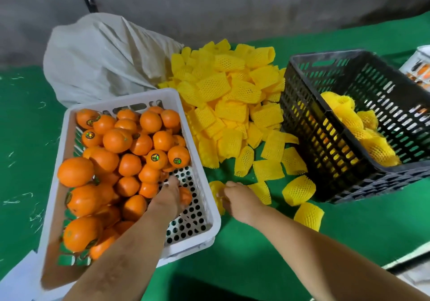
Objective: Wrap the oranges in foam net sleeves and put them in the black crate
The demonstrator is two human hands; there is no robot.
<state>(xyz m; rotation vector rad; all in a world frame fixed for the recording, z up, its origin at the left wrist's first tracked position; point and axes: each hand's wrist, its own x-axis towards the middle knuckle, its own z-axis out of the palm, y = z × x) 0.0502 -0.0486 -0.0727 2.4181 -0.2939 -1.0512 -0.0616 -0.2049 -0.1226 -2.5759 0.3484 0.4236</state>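
head view: my left hand [168, 197] grasps a small round orange [185, 196] in the white perforated plastic crate [204, 221]; right hand [240, 202] pinches a yellow foam net sleeve [216, 190] on the green bench [256, 249], ready for wrapping beside the black slotted crate [325, 142].

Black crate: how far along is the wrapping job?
Early. Done: a handful of sleeved oranges lie in the black crate, mostly at its far side. In hand: the left hand grips a bare orange inside the white crate; the right hand pinches a foam sleeve off the green table. Left: the white crate is full of bare oranges, and the sleeve pile is big.
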